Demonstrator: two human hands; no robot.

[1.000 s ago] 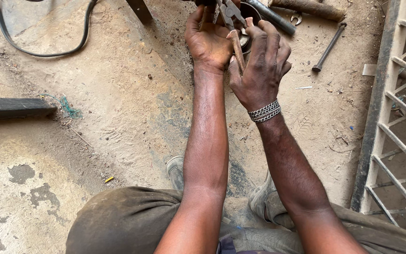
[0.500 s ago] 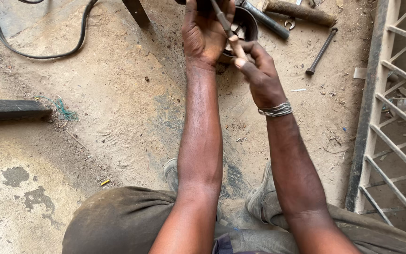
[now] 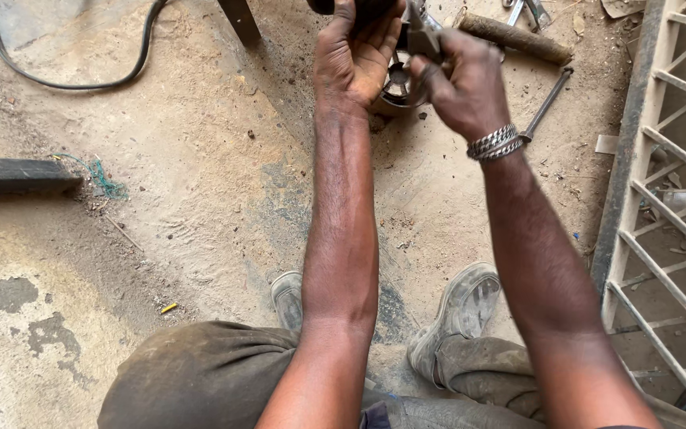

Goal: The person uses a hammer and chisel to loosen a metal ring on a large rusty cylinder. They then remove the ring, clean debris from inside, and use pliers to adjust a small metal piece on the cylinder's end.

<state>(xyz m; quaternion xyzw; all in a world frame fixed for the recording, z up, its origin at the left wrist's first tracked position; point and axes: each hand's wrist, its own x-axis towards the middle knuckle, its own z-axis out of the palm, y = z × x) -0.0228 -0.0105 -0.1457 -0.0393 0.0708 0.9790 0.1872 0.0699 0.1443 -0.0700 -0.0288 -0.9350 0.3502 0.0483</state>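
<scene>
Here hands: left [image 3: 356, 59] steadies round metal part [image 3: 397, 79], right [image 3: 462, 83] grips pliers [image 3: 422, 36].

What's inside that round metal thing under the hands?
Inside the round metal part a dark hollow with a paler ring shows. The left hand and the right hand, which holds a small metal tool, cover the rest.
</scene>
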